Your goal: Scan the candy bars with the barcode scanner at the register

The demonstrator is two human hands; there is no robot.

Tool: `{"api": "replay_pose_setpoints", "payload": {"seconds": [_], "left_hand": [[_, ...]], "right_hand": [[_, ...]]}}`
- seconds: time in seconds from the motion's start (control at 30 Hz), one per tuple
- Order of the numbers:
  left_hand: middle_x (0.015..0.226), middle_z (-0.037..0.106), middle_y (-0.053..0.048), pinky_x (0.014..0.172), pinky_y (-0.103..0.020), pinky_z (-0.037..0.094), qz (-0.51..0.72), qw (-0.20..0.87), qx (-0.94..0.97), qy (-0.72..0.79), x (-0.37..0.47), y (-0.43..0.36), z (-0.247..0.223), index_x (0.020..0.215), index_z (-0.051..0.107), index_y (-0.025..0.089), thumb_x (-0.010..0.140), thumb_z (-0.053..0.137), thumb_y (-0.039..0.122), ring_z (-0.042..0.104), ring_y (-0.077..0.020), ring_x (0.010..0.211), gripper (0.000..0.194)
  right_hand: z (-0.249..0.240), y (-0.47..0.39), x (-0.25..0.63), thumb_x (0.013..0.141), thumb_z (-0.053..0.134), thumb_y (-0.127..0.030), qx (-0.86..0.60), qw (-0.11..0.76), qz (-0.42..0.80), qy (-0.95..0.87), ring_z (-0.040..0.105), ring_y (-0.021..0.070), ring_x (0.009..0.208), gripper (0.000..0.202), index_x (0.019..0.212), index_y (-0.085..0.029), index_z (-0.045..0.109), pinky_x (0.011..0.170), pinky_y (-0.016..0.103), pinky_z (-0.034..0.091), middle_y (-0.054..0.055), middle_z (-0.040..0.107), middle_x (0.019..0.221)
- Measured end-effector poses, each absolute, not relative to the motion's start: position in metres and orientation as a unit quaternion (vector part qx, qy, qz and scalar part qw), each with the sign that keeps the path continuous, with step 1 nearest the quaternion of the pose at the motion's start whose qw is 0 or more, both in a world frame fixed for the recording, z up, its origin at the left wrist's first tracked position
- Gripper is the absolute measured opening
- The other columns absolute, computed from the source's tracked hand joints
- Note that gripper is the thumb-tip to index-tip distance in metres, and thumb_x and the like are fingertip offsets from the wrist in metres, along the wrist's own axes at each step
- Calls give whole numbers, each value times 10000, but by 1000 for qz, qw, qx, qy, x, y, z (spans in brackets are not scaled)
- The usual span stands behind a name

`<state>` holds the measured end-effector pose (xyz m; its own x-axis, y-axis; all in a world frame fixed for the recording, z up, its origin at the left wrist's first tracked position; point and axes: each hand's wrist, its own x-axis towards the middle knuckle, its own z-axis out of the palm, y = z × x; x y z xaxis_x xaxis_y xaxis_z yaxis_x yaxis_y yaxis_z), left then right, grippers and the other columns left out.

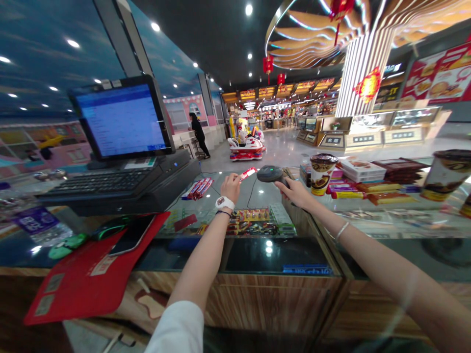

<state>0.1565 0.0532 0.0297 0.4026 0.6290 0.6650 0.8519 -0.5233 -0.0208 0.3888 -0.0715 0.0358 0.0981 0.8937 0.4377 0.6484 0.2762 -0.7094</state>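
My left hand (230, 188), with a white watch on its wrist, pinches a small red-and-white snack bar (248, 173) over the glass counter (253, 196). My right hand (294, 192) grips a dark barcode scanner (270, 173), whose head shows a small green light and points toward the bar. Bar and scanner are a short gap apart. On the glass to the left of my left hand lie several wrapped bars (198, 188) in red, white and blue. The scanner's handle is mostly hidden by my right fingers.
On the left stand a monitor (119, 120) and a keyboard (99, 180). A phone (133, 235) and a red mat (91, 289) overhang the front edge. Dove cups (322, 174) and boxed sweets (362, 169) stand at right. A person (198, 135) stands farther off.
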Motion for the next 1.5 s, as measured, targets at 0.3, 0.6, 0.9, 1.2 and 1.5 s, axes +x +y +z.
{"api": "replay_pose_setpoints", "payload": {"seconds": [0.3,0.6,0.9,1.2,1.5], "left_hand": [[1184,636,-77,826,-330,492,-318,184,-816,-446,156,57,28,1286,628,263,938,536,160,571,-238,1046,374],[1159,642,-75,821,-331,484,-325,187,-814,-444,155,57,29,1274,635,265,935,543,162,571,-239,1025,366],[1160,651,-66,810,-323,489,-321,180,-813,-451,158,54,30,1261,646,276,932,562,164,576,-236,1035,358],[1167,649,-73,841,-319,497,-319,177,-826,-429,163,48,32,1291,635,256,951,536,186,579,-228,1045,361],[1129,655,-71,833,-336,501,-321,156,-839,-411,169,45,32,1262,649,255,947,532,186,579,-234,1029,343]], "right_hand": [[34,-70,390,908,476,-634,-583,453,135,-661,578,152,485,439,748,-226,498,550,267,442,-26,578,544],[26,-62,392,920,519,-536,-563,445,73,-692,658,229,709,375,1005,-182,608,696,328,498,46,678,751],[21,-58,394,901,576,-423,-455,459,48,-761,640,276,1058,441,1273,-188,545,925,418,497,109,680,1157],[8,-50,412,761,564,-133,-439,362,-22,-822,588,307,1176,544,1300,-201,582,1059,558,391,136,654,1244],[-7,-40,441,683,494,2,-494,283,-45,-821,499,311,1341,715,1357,-227,569,1102,600,335,125,599,1390]]}}
